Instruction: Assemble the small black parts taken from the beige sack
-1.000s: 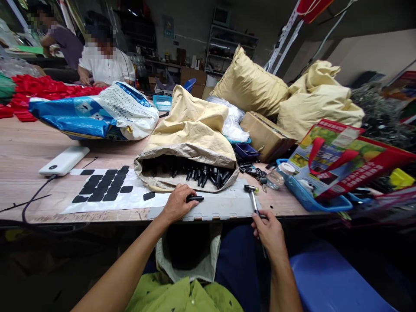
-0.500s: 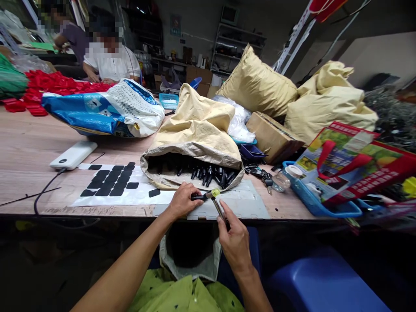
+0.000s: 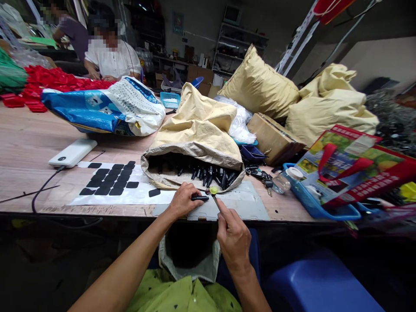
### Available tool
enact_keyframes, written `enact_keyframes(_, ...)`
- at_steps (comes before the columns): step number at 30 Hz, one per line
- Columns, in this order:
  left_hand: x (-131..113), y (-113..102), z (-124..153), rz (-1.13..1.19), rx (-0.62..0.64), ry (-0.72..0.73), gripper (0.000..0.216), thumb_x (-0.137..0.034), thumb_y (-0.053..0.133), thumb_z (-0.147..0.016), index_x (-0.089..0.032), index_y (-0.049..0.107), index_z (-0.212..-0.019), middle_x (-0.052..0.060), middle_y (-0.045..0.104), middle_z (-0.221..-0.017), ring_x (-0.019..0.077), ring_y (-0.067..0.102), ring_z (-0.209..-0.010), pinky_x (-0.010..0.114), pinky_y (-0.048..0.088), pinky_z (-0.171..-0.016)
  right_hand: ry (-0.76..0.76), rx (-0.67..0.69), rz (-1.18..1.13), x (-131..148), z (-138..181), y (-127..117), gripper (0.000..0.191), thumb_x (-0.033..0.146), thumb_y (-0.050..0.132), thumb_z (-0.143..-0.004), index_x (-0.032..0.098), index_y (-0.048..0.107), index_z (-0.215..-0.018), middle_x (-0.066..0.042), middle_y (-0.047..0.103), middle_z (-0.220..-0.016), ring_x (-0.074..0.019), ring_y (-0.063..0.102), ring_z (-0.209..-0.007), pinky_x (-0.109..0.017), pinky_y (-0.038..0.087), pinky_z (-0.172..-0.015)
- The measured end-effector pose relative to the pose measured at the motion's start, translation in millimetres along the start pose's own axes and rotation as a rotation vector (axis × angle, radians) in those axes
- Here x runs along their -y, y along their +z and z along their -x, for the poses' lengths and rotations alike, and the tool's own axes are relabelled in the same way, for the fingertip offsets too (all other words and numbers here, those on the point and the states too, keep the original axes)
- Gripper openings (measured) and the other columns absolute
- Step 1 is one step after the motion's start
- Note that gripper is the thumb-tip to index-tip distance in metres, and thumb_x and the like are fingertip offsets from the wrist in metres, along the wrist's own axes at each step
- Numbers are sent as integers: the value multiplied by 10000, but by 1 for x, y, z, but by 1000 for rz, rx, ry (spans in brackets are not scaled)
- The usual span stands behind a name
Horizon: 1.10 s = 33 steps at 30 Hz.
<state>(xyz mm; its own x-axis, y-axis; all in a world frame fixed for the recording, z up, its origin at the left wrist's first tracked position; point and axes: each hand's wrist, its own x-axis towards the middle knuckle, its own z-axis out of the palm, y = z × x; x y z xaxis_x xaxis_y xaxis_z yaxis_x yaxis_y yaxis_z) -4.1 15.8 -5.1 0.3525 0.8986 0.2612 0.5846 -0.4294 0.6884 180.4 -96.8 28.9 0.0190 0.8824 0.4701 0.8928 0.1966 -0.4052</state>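
My left hand [image 3: 182, 201] pins a small black plastic part [image 3: 199, 198] flat on a grey metal plate [image 3: 247, 207] at the table's near edge. In my right hand [image 3: 232, 236] is a small hammer [image 3: 214, 193]; its yellow-faced head sits right at the free end of the black part. Just behind the plate lies an open tan sack [image 3: 195, 138] with several more black parts [image 3: 211, 174] spilling from its mouth. Both hands are closed on what they hold.
Black adhesive pads on a white sheet [image 3: 112, 184] and a white power bank [image 3: 69, 152] lie to the left. A blue-and-white bag [image 3: 104, 108], tan sacks [image 3: 260, 86], a cardboard box [image 3: 271, 136] and a blue basket [image 3: 316, 203] crowd the back and right. Two other people sit far left by red parts [image 3: 48, 80].
My right hand has swung the hammer from the right side of the plate over to the black part. The left hand has stayed put on the part.
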Motion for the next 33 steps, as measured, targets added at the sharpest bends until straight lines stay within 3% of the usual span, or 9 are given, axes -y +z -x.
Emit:
enact_keyframes(5,2,1,0,5,3,-7,137,-282,785,-778,-216,755,-894,40,670,-869,238,535,-934,356,421,-830,-12,45,57,-5,1,2,484,143,445,-963,309,638,-1374,-47,707,-886,-193,657,-798,-259,457,-699)
enact_keyframes(8,2,-1,1,19,16,20,124,-324,712,-855,-212,743,-900,41,667,-878,233,528,-936,359,410,-840,85,-34,130,-16,-3,-6,465,183,463,-970,326,632,-1379,-43,711,-937,-202,651,-835,-274,450,-714)
enact_keyframes(12,1,-5,2,49,31,64,258,-348,519,-991,-211,704,-874,32,656,-883,209,513,-902,354,388,-840,235,-153,303,-53,-11,-21,501,130,489,-907,296,661,-1347,-59,697,-955,-212,625,-823,-303,425,-705)
enact_keyframes(18,-2,-6,2,-1,60,109,395,-377,393,-1045,-208,624,-773,21,617,-802,194,488,-827,360,370,-817,346,-108,476,-101,-26,-20,433,92,515,-824,233,769,-1146,-100,659,-926,-217,571,-787,-327,396,-652)
enact_keyframes(21,-1,-5,2,-14,72,133,401,-382,378,-1052,-207,599,-767,15,620,-809,187,489,-815,362,363,-819,287,-177,426,-89,-35,-15,368,130,534,-847,191,765,-1128,-147,652,-1007,-281,560,-921,-390,432,-755)
enact_keyframes(23,0,-4,2,-26,73,140,405,-388,375,-1052,-210,602,-768,15,619,-809,189,485,-815,360,362,-812,176,-181,260,-69,-41,-11,327,180,539,-888,180,744,-1143,-154,653,-1064,-302,556,-1002,-432,446,-851)
enact_keyframes(27,2,-3,3,-49,83,158,409,-399,378,-1049,-214,637,-793,18,624,-811,194,481,-815,359,362,-806,-55,135,-243,-31,-50,9,313,254,565,-937,225,686,-1224,-77,703,-1005,-238,618,-973,-370,493,-894)
enact_keyframes(29,2,-3,3,-65,86,161,417,-403,371,-1051,-215,652,-807,23,632,-819,198,487,-827,360,360,-806,-71,218,-340,-21,-52,22,258,270,589,-935,232,707,-1162,-65,723,-1008,-227,640,-972,-354,502,-898)
enact_keyframes(33,0,-4,6,-61,87,175,313,-407,426,-1035,-237,688,-1014,31,687,-964,211,523,-925,361,363,-839,13,194,-451,-16,-53,38,208,261,566,-947,207,731,-1062,-70,748,-1039,-214,676,-975,-324,517,-878)
